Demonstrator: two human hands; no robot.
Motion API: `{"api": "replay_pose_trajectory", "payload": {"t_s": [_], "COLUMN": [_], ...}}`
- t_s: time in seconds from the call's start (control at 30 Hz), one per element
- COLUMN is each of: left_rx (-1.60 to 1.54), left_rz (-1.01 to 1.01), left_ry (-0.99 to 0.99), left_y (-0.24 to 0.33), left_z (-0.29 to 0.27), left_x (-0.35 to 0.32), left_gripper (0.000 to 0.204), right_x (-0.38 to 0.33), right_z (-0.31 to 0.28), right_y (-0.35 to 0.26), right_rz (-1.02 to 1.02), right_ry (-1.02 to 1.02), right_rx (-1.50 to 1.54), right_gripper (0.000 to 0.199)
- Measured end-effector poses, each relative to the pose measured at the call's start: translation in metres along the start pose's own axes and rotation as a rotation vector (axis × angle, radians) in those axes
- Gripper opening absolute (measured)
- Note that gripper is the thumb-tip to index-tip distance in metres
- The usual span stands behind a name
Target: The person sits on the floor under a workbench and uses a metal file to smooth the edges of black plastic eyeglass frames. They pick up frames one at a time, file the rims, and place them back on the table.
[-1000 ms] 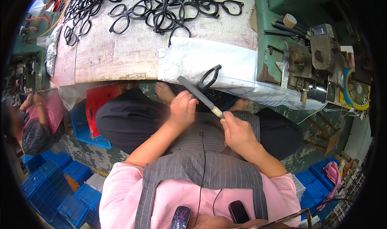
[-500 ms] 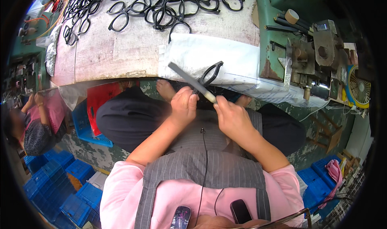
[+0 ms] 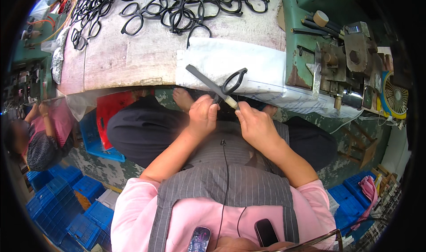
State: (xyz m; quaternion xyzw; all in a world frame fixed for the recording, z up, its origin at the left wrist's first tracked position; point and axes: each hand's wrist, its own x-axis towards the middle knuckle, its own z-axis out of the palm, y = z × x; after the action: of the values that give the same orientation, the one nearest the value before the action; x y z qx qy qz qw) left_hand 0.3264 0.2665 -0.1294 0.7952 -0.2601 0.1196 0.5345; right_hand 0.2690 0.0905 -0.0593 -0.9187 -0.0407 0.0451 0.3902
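My left hand (image 3: 203, 115) is closed on one end of a black eyeglass frame (image 3: 240, 80), whose free rim sticks out to the right over the table's front edge. In my right hand (image 3: 255, 123) is the pale handle of a flat grey file (image 3: 204, 79). The file's blade slants up to the left, across the eyeglass frame, and its tip lies over white paper (image 3: 213, 52) at the table edge. Whether the blade touches the frame I cannot tell. The frame's gripped end is hidden by my left fingers.
Many black eyeglass frames (image 3: 182, 12) lie heaped at the back of the wooden table (image 3: 128, 66). A green machine (image 3: 295, 52) with metal parts stands at right, near a small yellow fan (image 3: 395, 94). Blue crates (image 3: 53, 199) sit lower left. Another person (image 3: 44, 136) works at far left.
The file has shifted slightly down and to the right along the eyeglass frame, together with my right hand. My left hand stays nearly in place.
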Motion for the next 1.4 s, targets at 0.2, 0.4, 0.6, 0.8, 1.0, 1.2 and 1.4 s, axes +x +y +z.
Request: {"api": "replay_pose_trajectory", "payload": {"t_s": [0.2, 0.4, 0.6, 0.8, 1.0, 1.2, 1.4], "left_rx": [0.011, 0.017, 0.014, 0.011, 0.032, 0.037, 0.048], "left_rz": [0.010, 0.013, 0.003, 0.008, 0.054, 0.041, 0.067], "left_ry": [-0.001, 0.004, -0.009, 0.003, 0.006, 0.002, -0.029], "left_y": [-0.002, -0.004, -0.004, -0.002, -0.004, -0.003, -0.004], "left_z": [0.002, 0.002, 0.004, 0.003, 0.004, 0.003, 0.002], "left_x": [-0.003, -0.003, -0.003, -0.002, -0.002, -0.003, -0.004], "left_gripper": [0.027, 0.029, 0.032, 0.033, 0.032, 0.029, 0.028], "right_x": [0.002, 0.002, 0.004, -0.002, 0.004, -0.004, 0.002], "right_z": [-0.007, -0.001, -0.003, -0.003, 0.001, -0.001, 0.003], "right_y": [-0.007, 0.000, 0.004, -0.008, 0.001, -0.004, 0.001], "right_rz": [0.086, 0.028, 0.028, 0.079, 0.033, 0.046, 0.017], "right_ry": [-0.090, -0.027, -0.038, -0.057, -0.031, -0.036, 0.010], "right_rx": [-0.047, -0.041, -0.014, 0.008, -0.028, -0.001, -0.027], "right_gripper": [0.014, 0.014, 0.015, 0.015, 0.014, 0.015, 0.014]}}
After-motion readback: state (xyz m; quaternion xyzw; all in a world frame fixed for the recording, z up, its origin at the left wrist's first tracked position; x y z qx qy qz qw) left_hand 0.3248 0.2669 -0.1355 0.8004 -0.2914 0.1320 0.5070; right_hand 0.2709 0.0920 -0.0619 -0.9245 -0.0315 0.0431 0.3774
